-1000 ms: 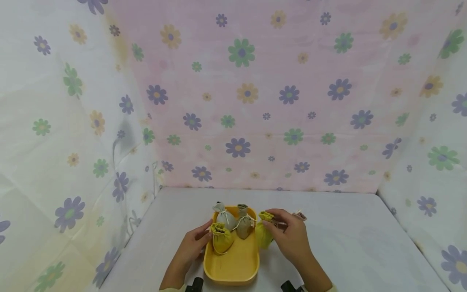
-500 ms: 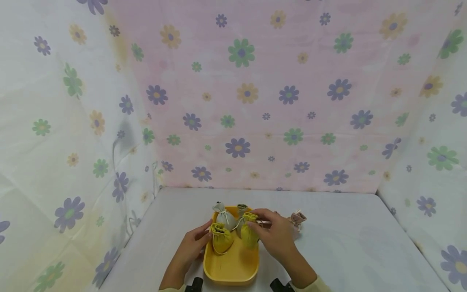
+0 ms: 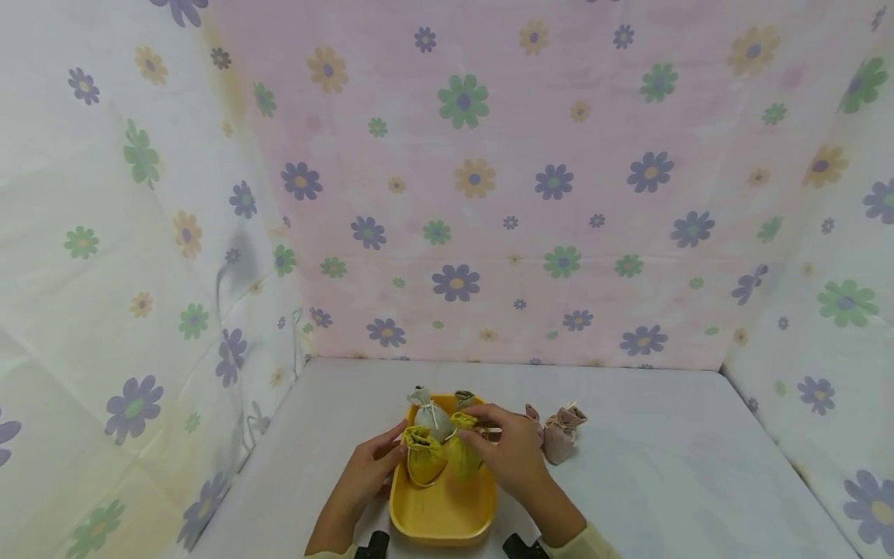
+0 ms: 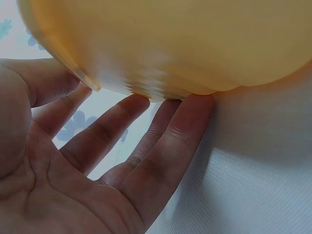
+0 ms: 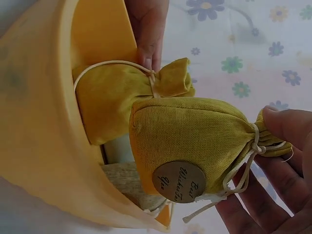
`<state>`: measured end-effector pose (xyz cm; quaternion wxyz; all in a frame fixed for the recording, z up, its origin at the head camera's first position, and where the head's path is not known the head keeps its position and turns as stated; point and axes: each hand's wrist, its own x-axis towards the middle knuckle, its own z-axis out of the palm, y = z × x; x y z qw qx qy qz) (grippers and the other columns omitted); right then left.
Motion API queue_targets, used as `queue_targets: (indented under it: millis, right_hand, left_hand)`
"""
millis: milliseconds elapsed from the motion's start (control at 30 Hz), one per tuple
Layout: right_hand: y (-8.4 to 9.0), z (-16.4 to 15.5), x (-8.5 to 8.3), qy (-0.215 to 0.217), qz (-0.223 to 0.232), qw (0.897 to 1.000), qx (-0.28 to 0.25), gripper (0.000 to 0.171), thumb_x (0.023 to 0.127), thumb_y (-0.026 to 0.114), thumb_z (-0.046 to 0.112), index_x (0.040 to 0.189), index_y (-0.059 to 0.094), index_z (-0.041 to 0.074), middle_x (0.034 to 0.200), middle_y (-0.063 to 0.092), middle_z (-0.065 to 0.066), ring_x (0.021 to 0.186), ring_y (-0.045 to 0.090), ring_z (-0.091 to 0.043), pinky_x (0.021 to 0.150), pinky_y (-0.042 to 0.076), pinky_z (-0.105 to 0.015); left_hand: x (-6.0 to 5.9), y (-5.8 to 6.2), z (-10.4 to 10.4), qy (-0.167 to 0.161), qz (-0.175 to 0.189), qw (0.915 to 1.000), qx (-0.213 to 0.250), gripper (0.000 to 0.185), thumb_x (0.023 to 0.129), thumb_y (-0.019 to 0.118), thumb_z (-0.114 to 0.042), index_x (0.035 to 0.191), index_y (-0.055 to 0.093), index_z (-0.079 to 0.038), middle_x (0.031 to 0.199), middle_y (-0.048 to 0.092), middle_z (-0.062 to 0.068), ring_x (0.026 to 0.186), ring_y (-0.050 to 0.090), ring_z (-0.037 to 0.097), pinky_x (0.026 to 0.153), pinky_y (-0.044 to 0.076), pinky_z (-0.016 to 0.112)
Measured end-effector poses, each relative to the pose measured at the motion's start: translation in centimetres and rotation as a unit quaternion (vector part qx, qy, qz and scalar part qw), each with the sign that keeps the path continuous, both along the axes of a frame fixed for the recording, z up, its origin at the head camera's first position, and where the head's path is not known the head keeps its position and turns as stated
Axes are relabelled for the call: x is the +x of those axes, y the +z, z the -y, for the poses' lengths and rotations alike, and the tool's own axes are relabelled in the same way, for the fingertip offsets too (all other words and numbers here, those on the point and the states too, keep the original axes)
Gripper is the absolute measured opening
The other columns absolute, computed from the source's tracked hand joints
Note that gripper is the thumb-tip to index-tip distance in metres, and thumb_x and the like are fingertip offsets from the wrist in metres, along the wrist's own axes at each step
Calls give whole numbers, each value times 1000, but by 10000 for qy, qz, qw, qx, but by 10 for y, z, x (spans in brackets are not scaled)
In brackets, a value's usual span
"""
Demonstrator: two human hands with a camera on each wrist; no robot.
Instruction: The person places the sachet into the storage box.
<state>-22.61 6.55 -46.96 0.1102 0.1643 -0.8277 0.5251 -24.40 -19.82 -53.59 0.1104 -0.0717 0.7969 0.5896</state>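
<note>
Right hand (image 3: 513, 458) pinching coarse-woven yellow pouch (image 5: 195, 141), smooth, seemingly plastic tray (image 3: 440, 516)

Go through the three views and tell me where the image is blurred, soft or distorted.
Head view: wide-angle, cloth walls bowed, evenly lit. Left wrist view: yellow tray too close, smeared beside the left hand. Right wrist view: yellow pouch fairly sharp, its tag readable; right hand soft.

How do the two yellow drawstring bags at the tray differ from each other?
The yellow bag in the right hand is pinched by its neck, while the other yellow bag rests in the yellow tray, with no hand gripping it. The held bag shows a round label with writing; no label shows on the resting one. The held bag lies nearer the right wrist camera. Both are yellow cloth, tied with pale cord.
</note>
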Motion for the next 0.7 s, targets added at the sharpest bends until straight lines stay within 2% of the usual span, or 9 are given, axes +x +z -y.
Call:
queue_targets:
  millis: [200,400,567,700]
  right_hand:
    - [-5,4,-2,-24,126,9998,166,27,92,80,29,119,74,29,118,74,12,104,71,-11,82,61,-22]
    - [-10,8,-6,-70,155,9995,256,25,90,82,27,115,75,26,111,76,11,99,71,-8,83,62,-28]
    - [-15,11,-7,-138,276,9988,379,25,90,82,26,113,75,29,111,75,12,101,72,-7,87,62,-29]
    - [-17,11,-7,-128,269,9985,464,25,90,82,24,114,75,27,112,76,10,102,72,-10,87,62,-29]
  left_hand:
    - [-1,-1,1,-20,-12,10000,71,59,98,70,-41,153,51,-35,150,56,23,129,63,40,90,62,52]
    - [-1,1,1,-12,17,10000,83,58,98,70,-40,153,51,-35,151,55,23,131,61,41,92,61,54]
    - [-2,-1,1,31,51,10000,34,58,98,71,-40,152,52,-36,151,55,23,129,62,40,91,61,53]
    - [-3,-2,1,32,49,10000,0,59,97,71,-42,152,52,-36,150,55,23,128,64,39,89,62,51]
